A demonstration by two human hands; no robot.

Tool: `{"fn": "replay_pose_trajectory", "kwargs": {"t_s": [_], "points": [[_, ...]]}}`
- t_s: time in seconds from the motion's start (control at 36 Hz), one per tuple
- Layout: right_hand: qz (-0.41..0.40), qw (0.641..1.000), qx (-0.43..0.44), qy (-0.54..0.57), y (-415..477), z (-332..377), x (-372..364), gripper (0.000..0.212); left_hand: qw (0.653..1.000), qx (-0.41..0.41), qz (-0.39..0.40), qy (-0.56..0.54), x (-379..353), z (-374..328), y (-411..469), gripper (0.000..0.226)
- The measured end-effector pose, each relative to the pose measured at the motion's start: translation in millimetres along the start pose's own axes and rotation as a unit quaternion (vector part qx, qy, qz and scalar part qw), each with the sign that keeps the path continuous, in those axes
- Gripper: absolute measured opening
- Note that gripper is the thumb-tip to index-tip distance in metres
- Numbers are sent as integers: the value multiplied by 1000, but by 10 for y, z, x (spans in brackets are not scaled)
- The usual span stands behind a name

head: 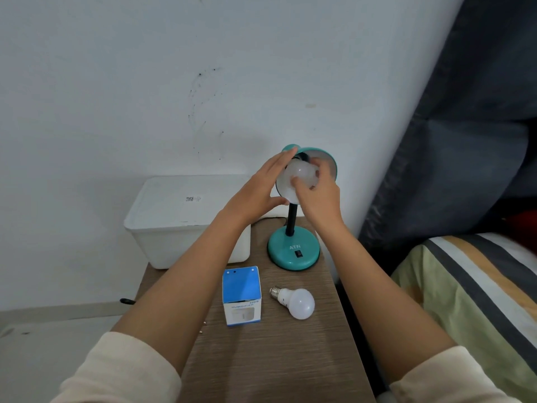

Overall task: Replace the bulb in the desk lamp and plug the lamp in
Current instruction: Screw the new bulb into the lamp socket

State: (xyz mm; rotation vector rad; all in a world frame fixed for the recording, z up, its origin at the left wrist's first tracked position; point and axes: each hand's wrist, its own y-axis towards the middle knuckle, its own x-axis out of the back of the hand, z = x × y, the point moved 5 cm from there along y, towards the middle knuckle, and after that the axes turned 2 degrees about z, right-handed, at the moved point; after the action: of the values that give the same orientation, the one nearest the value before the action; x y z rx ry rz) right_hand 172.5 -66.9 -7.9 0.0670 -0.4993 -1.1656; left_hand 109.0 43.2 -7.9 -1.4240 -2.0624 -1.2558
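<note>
One teal lamp [293,248] upright at the back right of the wooden worktop [276,359], round base flat on the wood, black stem rising to a shade [329,162] tilted toward the camera. Two bulbs in view. First bulb [300,173], white and frosted, sitting inside the shade at the socket, gripped by the right hand [316,193]: fingers [295,181] curled closed around the globe from below and from the right. Left hand [261,187] open and flat, fingers straight and held together, pressed against the left edge of the shade, thumb stretched out underneath near the stem; nothing enclosed in it. Second bulb [295,302] lying on its side on the worktop in front of the lamp base, metal screw cap pointing left, touched by neither hand. One small blue and white box [242,298] standing just left of that bulb, apart from it. One white lidded bin [186,219] at the back left of the worktop, beside the lamp base. Black cord [268,219] running behind the stem toward the bin; far end hidden. One striped bed [470,292] on the right. Both sleeves cream, pushed up past the forearms.
</note>
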Motion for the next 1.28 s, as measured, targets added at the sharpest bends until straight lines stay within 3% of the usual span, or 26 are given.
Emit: {"fn": "replay_pose_trajectory", "kwargs": {"t_s": [0.14,0.25,0.39,0.58,0.64,0.72,0.78,0.92,1.0,1.11,1.19,1.28], "points": [[9,997,49,-59,-32,28,-32,62,1000,-1,-2,-2,-9,-2,-1,91],[-37,999,-22,-16,27,-12,53,35,1000,2,-1,0,-1,14,-8,96],[-45,996,-67,22,64,-89,93,44,1000,2,-1,-4,0,6,-11,96],[-26,992,93,-84,-59,96,27,47,1000,-2,-6,-11,3,-4,1,95],[-32,995,62,-70,-35,48,10,44,1000,-3,-12,-11,3,10,-4,95],[-62,991,-76,88,15,-50,41,41,1000,-2,-17,-2,-15,25,-16,97],[-47,982,-118,142,22,-68,30,38,1000,0,-20,-1,-28,19,-16,97],[-27,997,-57,45,26,-59,77,57,1000,9,-12,-2,-44,27,0,99],[-35,996,-79,36,54,-132,79,44,1000,10,-11,-1,-41,19,8,98],[-25,993,-108,44,64,-170,37,47,1000,6,-10,2,-32,16,5,97],[-13,997,-68,26,1,-68,26,61,1000,7,-11,-2,-33,18,7,98],[-32,999,-1,14,-63,10,34,55,1000,4,-15,-2,-36,6,7,97]]}}
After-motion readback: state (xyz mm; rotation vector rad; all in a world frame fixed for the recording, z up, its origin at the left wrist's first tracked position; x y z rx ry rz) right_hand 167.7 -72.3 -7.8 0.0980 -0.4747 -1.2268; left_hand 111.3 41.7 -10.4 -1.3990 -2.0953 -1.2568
